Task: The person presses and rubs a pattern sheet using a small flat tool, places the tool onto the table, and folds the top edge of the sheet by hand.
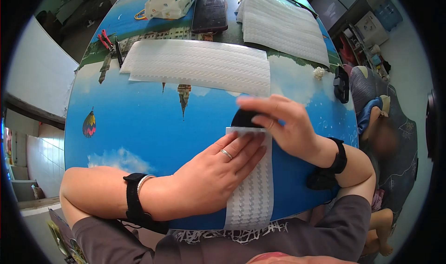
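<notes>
My left hand lies flat, its fingers spread over the upper part of a white patterned strip that runs down to the table's near edge. A ring is on one finger. Just above the strip's top edge, my right hand pinches a dark, rounded flat piece between thumb and fingers; its fingertips are slightly blurred. The lower part of the dark piece meets the strip's top end. Both wrists wear black bands.
White patterned sheets lie across the middle, with a larger stack behind. A phone, a wipes pack, red-handled pliers and a black strap are around them. Another person is at the right.
</notes>
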`<move>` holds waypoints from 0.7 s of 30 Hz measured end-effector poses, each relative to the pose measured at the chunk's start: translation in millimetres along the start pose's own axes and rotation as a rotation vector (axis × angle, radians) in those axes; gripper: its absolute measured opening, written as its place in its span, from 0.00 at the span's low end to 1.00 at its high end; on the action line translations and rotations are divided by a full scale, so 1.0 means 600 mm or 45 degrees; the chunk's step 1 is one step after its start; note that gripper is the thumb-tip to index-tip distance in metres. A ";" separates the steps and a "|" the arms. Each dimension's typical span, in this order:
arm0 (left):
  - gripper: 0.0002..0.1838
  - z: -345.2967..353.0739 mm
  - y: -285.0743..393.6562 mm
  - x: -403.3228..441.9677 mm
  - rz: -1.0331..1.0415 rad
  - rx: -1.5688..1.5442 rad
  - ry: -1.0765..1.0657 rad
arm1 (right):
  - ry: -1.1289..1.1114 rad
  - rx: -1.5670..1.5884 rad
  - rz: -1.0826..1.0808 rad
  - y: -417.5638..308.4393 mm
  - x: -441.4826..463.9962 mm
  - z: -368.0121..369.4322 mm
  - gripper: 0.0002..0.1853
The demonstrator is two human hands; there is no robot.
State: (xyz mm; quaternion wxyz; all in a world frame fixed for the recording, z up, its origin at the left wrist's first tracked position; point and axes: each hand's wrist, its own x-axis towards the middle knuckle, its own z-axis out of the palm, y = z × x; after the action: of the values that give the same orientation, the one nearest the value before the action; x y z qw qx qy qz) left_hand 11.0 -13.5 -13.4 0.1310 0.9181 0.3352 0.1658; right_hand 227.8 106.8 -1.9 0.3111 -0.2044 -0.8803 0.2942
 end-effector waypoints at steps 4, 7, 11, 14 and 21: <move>0.42 0.003 0.000 -0.001 -0.009 -0.036 -0.003 | 0.071 -0.118 -0.136 -0.002 0.003 -0.005 0.27; 0.43 0.004 -0.002 0.002 -0.006 -0.034 -0.011 | -0.062 -0.278 -0.262 -0.007 -0.001 0.000 0.28; 0.43 0.002 -0.002 0.002 0.006 -0.039 0.016 | 0.053 -0.133 -0.106 -0.001 -0.001 0.007 0.28; 0.42 0.005 -0.002 0.001 0.009 -0.031 0.034 | 0.057 -0.159 -0.147 -0.003 -0.002 0.001 0.28; 0.43 0.000 -0.003 0.003 0.010 -0.026 0.018 | 0.022 -0.162 -0.096 -0.002 -0.005 0.004 0.30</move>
State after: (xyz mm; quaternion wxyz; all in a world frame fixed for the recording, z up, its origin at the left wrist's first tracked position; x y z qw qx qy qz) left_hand 11.5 -11.1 -13.6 0.1374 0.9169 0.3308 0.1760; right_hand 228.3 103.4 -4.1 0.3159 -0.1929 -0.9016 0.2239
